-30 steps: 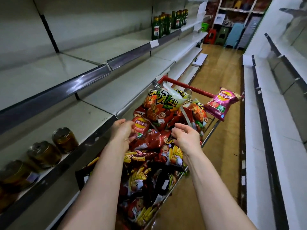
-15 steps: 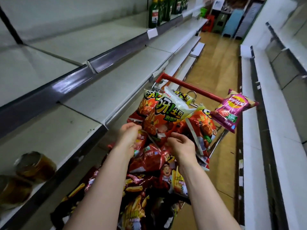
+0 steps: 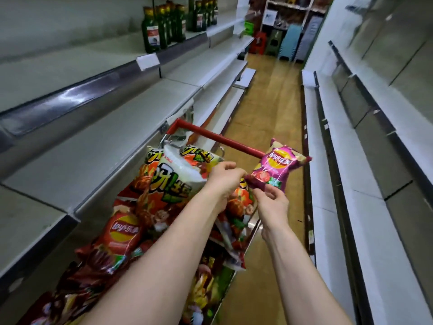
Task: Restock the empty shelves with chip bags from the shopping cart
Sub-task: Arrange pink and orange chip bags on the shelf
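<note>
A purple Lay's chip bag (image 3: 280, 166) rests on the right end of the shopping cart's red bar (image 3: 210, 135). My right hand (image 3: 273, 204) pinches the bag's near seam from below. My left hand (image 3: 223, 179) reaches across the cart, and its thumb and fingertips close on the same seam's left corner. The cart below my arms is heaped with chip bags: a white and orange bag (image 3: 173, 177), a red Lay's bag (image 3: 124, 233) and several dark red ones. The grey shelves (image 3: 93, 146) on the left stand bare beside the cart.
Green bottles (image 3: 164, 26) stand on the upper left shelf, farther down the aisle. White shelving (image 3: 351, 184) lines the right side. The wooden aisle floor (image 3: 269, 102) runs between them to stacked plastic stools (image 3: 288, 43) at the far end.
Both hands left the middle of the heap and moved right to the purple bag, where they now pinch its near seam. The view swung forward; the cans on the lower left shelf dropped out of sight.
</note>
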